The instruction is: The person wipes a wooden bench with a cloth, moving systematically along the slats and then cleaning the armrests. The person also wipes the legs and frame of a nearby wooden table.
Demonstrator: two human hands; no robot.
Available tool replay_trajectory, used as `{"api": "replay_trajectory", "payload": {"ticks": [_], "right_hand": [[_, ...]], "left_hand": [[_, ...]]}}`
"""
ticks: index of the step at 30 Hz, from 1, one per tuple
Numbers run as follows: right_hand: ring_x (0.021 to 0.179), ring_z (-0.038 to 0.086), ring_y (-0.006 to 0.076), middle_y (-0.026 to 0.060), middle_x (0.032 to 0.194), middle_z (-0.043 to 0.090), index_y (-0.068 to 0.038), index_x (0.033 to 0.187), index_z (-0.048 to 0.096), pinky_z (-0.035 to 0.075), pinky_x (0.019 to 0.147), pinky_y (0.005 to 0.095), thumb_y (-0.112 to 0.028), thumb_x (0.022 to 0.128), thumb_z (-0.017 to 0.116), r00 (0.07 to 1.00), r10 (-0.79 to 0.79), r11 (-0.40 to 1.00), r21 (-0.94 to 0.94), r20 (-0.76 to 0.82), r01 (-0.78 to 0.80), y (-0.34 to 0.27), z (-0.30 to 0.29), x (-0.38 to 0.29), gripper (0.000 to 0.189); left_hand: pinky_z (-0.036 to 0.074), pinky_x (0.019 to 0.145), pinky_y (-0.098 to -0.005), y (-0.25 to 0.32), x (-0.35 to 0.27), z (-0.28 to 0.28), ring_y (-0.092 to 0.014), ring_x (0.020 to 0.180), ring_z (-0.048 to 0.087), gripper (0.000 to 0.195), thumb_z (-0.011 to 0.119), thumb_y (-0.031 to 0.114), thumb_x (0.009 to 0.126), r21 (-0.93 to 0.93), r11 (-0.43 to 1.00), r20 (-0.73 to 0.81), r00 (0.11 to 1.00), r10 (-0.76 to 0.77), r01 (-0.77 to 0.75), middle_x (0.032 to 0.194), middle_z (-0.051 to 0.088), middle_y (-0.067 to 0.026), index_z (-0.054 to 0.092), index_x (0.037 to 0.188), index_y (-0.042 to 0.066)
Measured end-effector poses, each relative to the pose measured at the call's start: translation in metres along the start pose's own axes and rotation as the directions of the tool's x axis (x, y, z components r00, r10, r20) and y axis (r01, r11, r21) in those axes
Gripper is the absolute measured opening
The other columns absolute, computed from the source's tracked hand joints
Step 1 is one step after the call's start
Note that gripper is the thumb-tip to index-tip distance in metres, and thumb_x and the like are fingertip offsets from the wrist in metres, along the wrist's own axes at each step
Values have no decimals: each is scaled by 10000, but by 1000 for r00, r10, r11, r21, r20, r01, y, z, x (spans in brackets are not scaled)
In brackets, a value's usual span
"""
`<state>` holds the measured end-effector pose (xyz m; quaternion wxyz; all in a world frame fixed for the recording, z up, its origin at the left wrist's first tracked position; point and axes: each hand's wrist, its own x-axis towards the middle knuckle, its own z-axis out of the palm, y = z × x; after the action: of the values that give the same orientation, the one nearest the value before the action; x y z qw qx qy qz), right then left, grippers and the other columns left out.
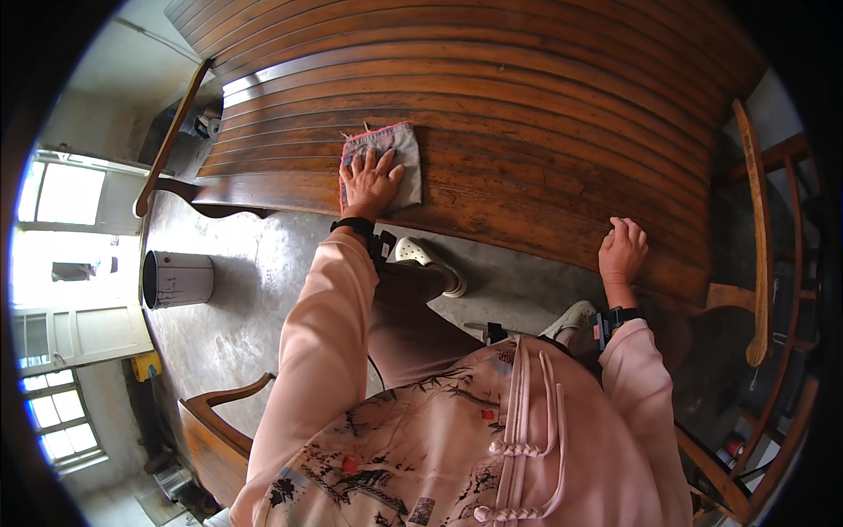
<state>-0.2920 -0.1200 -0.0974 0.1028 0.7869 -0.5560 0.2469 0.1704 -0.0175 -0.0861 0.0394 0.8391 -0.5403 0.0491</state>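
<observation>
A slatted wooden bench [500,151] of dark reddish-brown wood stretches before me, its seat and back made of long boards. On the left part of its seat lies a folded grey cloth [409,165] with a frayed pink edge. My left hand [372,181] rests flat on this cloth, palm down, fingers spread. Farther right, my right hand [622,250] is at the front edge of the seat with its fingers curled, holding nothing that I can see. Whether its fingertips touch the wood is hard to tell.
Curved wooden armrests flank the bench, left [172,138] and right [756,237]. A grey bucket [188,280] lies or stands on the concrete floor at left. Behind me at lower left is another piece of wooden furniture [214,441]. A wooden rack [793,217] is at far right.
</observation>
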Motion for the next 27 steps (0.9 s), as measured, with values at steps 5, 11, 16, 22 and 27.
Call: {"api": "replay_trajectory", "payload": {"ticks": [5, 11, 16, 22, 27], "right_hand": [[1038, 511, 273, 24, 1075, 565, -173, 1023, 605, 422, 849, 435, -128, 765, 593, 1000, 5, 1000, 15, 6, -5, -3, -3, 1, 262], [1038, 509, 273, 24, 1069, 563, -174, 1019, 606, 419, 855, 438, -120, 763, 595, 1000, 4, 1000, 7, -5, -4, -4, -4, 1, 262], [1035, 509, 273, 23, 1068, 565, -176, 1012, 609, 419, 856, 441, -121, 754, 599, 1000, 7, 1000, 11, -4, -7, -2, -2, 0, 264], [1037, 511, 272, 22, 1073, 568, -180, 1009, 614, 421, 853, 440, -128, 753, 599, 1000, 7, 1000, 8, -11, -7, -2, 0, 0, 262], [1040, 510, 270, 20, 1074, 569, -182, 1011, 616, 420, 854, 440, -131, 757, 599, 1000, 2, 1000, -3, -11, -2, -1, 0, -1, 260]], "left_hand": [[84, 1067, -642, 12, -2, 2, -394, 1317, 300, 543, 398, 527, 892, -13, 998, 11, 998, -56, 56, 1427, 378, -131, 470, 1347, 239], [67, 1050, -666, 59, -6, -2, -431, 1335, 256, 553, 379, 525, 900, -52, 998, 52, 998, 22, -20, 1446, 337, -167, 450, 1355, 219], [82, 1045, -656, 115, -11, -1, -421, 1334, 265, 563, 374, 537, 899, -104, 987, 62, 989, 131, -124, 1447, 339, -166, 444, 1358, 219], [107, 1062, -611, 178, -27, -6, -406, 1320, 271, 573, 389, 546, 897, -117, 962, 34, 967, 254, -249, 1447, 329, -154, 432, 1366, 218], [131, 1068, -606, 192, -36, -13, -417, 1323, 281, 612, 387, 556, 901, -161, 897, 67, 902, 426, -411, 1457, 321, -170, 396, 1399, 201]]}}
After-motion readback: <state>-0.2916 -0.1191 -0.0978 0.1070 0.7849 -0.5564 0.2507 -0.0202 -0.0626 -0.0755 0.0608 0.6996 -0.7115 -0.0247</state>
